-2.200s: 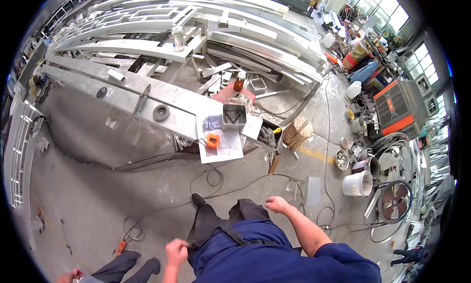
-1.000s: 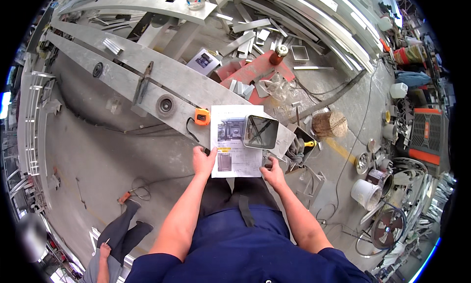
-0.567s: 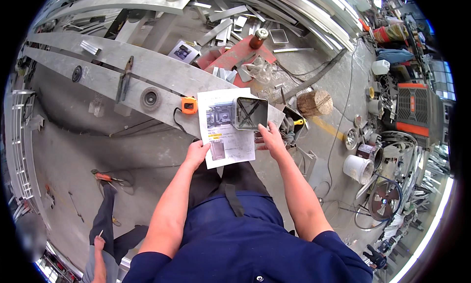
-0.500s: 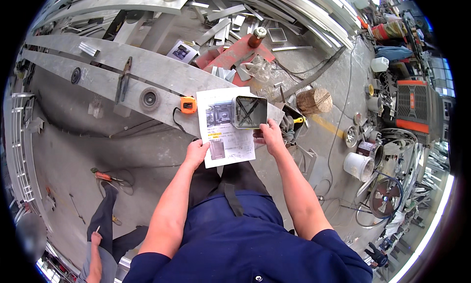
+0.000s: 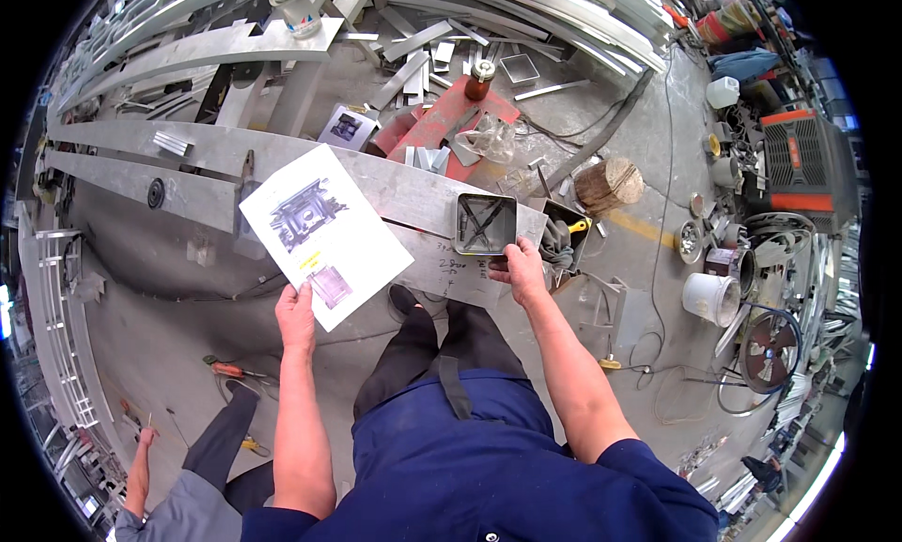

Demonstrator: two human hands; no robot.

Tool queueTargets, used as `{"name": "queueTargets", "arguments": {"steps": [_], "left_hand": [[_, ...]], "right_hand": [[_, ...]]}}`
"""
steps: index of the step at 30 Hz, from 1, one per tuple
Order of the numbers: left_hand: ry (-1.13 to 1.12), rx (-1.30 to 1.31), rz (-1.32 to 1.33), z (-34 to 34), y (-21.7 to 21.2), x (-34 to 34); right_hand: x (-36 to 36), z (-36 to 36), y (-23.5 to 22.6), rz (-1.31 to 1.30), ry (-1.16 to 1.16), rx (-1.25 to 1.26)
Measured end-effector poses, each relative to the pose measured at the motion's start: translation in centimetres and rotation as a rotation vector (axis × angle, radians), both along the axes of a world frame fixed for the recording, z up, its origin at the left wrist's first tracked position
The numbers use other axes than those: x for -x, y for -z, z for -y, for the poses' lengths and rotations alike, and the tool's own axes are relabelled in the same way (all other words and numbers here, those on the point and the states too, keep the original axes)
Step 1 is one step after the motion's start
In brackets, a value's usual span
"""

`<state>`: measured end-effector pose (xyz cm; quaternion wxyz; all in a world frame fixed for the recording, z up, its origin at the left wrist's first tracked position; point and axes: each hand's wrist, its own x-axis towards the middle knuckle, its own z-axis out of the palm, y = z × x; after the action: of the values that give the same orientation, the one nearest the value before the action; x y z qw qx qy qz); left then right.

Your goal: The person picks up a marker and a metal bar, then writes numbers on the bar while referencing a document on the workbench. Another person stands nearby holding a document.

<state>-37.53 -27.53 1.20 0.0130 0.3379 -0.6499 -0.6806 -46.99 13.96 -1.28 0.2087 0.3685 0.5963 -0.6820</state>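
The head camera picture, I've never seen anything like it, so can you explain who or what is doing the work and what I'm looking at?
There is no robot here, only a person's two bare hands. The view comes from a wide fisheye camera on their head, looking down, so straight edges bend near the rim.

The left hand holds a printed sheet by its lower edge. The right hand is at the near right corner of an open square tin; whether it grips the tin, I cannot tell.

Below the hands' level is the floor. On the long grey metal surface lie a black disc and small metal pieces. Another person is at lower left.
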Motion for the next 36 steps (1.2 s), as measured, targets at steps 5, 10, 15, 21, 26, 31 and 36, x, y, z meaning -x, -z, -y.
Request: {"name": "queueTargets", "arguments": {"steps": [5, 10, 15, 21, 26, 31, 36], "left_hand": [[0.02, -0.012, 0.028, 0.8, -0.1, -0.8], [0.091, -0.082, 0.019, -1.4, 0.7, -0.2], [0.249, 0.056, 0.112, -1.6, -0.1, 0.6], [0.408, 0.173, 0.194, -3.6, -0.6, 1.7], [0.455, 0.249, 0.279, -3.9, -1.1, 1.9], [0.407, 0.227, 0.256, -6.0, -3.1, 2.4], [0.365, 0.253, 0.251, -7.6, -3.9, 2.0]], "right_hand": [[-2.6, 1.6, -1.7, -0.025, -0.007, 0.026], [-8.6, -3.9, 2.0, 0.145, -0.435, -0.191], [-14.1, -7.1, 3.2, 0.112, -0.754, -0.555], [-14.9, -10.4, 6.2, 0.008, -0.57, -0.748], [-6.2, -12.2, 7.1, -0.232, -0.379, -0.963], [2.0, -13.1, 5.9, 0.159, -0.677, -0.913], [0.6, -16.5, 9.7, -0.184, -0.641, -1.051]]}}
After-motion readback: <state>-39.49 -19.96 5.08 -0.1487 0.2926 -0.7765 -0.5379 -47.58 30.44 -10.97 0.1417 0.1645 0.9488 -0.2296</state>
